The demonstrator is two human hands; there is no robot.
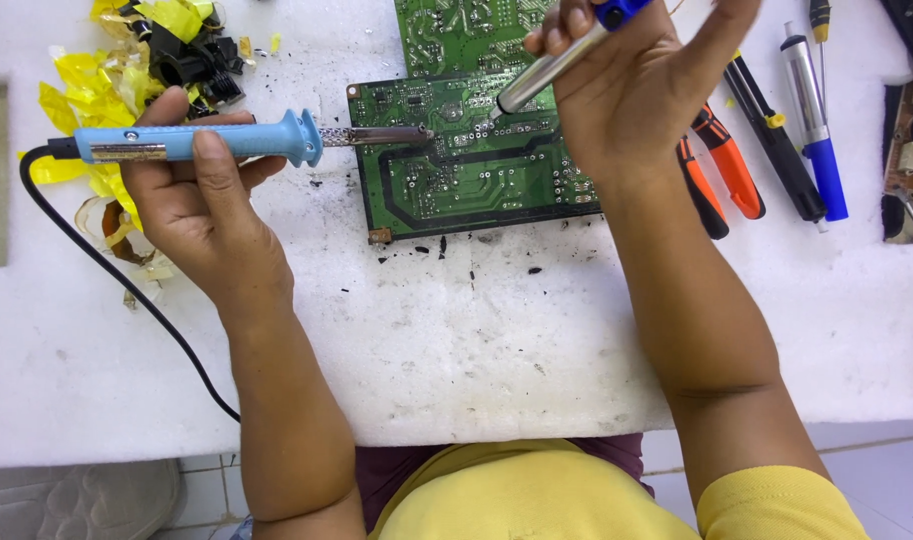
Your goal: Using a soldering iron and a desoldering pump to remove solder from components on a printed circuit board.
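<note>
left hand (202, 215) closed round blue-handled soldering iron (247, 140), right hand (627, 85) gripping silver desoldering pump (547, 68); both tips on green circuit board (472, 160) near white surface (477, 340) far edge. slip could scorch board, burn fingers.

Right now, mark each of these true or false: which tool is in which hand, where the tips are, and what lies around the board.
1. The left hand holds a blue-handled soldering iron. True.
2. The right hand is empty. False: it grips a silver and blue solder sucker.
3. Both tool tips are over the green circuit board. True.
4. The board lies on a wooden bench. False: it lies on a white foam pad.
5. Orange-handled pliers lie right of the board. True.
6. The yellow scraps are piled right of the board. False: they are at its left.
</note>
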